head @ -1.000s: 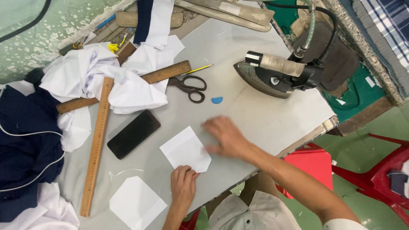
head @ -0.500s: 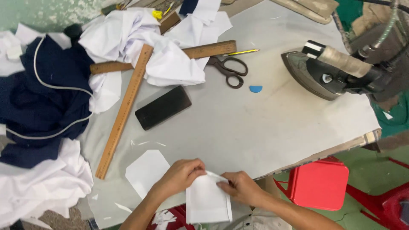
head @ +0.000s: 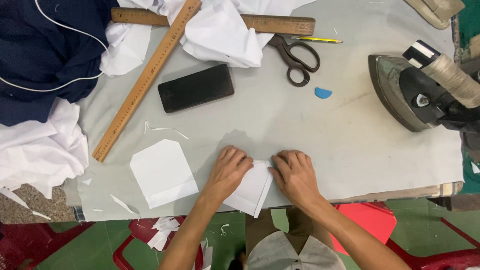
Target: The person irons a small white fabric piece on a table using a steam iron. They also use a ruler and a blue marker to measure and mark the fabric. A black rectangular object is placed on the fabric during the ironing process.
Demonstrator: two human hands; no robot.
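A small white fabric pocket piece (head: 251, 191) lies at the near edge of the grey table (head: 300, 130), its lower corner hanging over the edge. My left hand (head: 227, 172) presses flat on its left side and my right hand (head: 296, 176) presses on its right side, fingertips nearly meeting at the top fold. A second white pocket-shaped piece (head: 162, 172) lies to the left of my left hand, untouched.
A black phone (head: 195, 88), two wooden rulers (head: 145, 80), scissors (head: 296, 56), a yellow pencil (head: 317, 39) and blue chalk (head: 323, 93) lie farther back. A steam iron (head: 425, 90) sits at the right. Navy (head: 45, 50) and white cloth (head: 35, 145) pile at left. Red stool (head: 372, 215) below.
Both hands brought the white piece from in front of my body back down onto the table edge and now press it flat. The view has shifted toward the near table edge.
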